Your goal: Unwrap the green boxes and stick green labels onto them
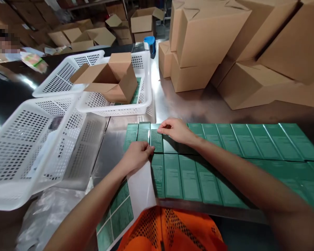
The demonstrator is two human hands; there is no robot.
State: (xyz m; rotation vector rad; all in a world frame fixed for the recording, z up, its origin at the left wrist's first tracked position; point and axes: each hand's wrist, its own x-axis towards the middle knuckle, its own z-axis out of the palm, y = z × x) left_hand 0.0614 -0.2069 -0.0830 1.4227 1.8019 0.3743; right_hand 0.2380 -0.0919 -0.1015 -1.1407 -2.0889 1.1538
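Two rows of flat green boxes (172, 176) lie side by side in front of me. My left hand (137, 157) is closed on the upper end of a sheet of green stickers (122, 212); its white part bends down over the table's front edge toward my lap. The left fingertips are at the lower edge of one back-row box (156, 139). At that box's upper right corner, my right hand (176, 130) pinches thumb and forefinger together. Whatever is between those fingertips is too small to make out. My right forearm passes over both rows and hides some boxes.
White perforated baskets (117, 111) stand at the left, one holding an open carton (102, 77). Stacked cardboard boxes (199, 38) fill the back right of the metal table (188, 104). A blue-and-white object (149, 43) sits behind the baskets. Another person is partly visible at far left.
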